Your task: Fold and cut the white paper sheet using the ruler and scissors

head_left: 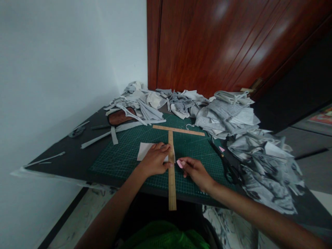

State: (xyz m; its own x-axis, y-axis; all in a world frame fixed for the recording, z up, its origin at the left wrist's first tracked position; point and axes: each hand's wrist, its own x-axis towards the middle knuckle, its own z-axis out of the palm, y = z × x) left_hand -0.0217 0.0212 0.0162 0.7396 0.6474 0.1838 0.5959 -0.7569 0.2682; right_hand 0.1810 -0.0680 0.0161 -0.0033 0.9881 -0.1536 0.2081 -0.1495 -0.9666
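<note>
Green mat [119,152] on table [75,159]; left hand [155,160] spread over white rectangle [143,150] and ruler [172,186], right hand [196,172] pinching pink piece [179,164].

Our left hand [155,159] and the ruler [172,180] hid chunks of the pale piece [143,150], just left of our pinch. We couldn't read the ruler's markings, way too tiny. Our right hand [195,173] covered one end of the pink piece [179,164]. Below the grip, the bottom edge chopped off our green cloth [163,237].
</note>
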